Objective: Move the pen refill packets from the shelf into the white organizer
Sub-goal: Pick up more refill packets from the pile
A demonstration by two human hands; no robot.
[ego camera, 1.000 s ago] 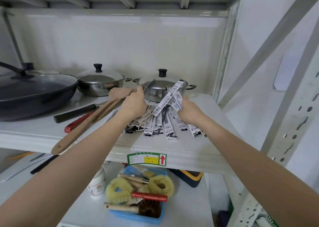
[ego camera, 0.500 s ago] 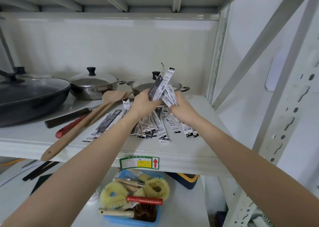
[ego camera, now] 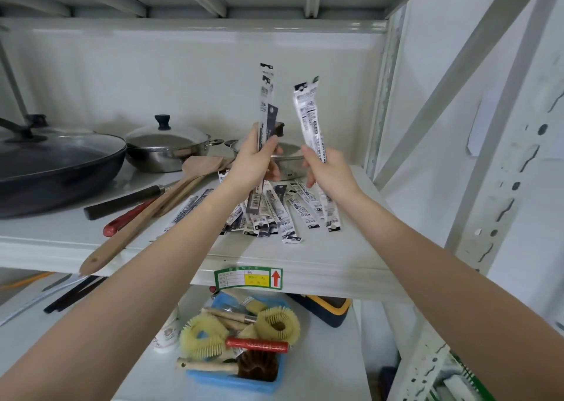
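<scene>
Two hands: left hand (ego camera: pixel 254 162), right hand (ego camera: pixel 331 172), each gripping refill packets. Loose packet pile (ego camera: pixel 274 214) on shelf, count unclear. Three lidded pans. Two wooden spatulas. Two round yellow brushes.

A dark frying pan (ego camera: pixel 52 168) with a glass lid sits at the left edge of the upper shelf board (ego camera: pixel 320 257). Behind it, toward the back wall, stands a steel pot (ego camera: pixel 166 150) with a black-knobbed lid. A wooden spatula (ego camera: pixel 152 211) lies diagonally, its handle end overhanging the front edge. A red-handled tool (ego camera: pixel 128 217) and a black-handled tool (ego camera: pixel 122 201) lie alongside. A green-bordered label (ego camera: pixel 248 278) is fixed to the front edge. Below, a blue tray (ego camera: pixel 232 382) holds yellow brushes (ego camera: pixel 276 323).
</scene>
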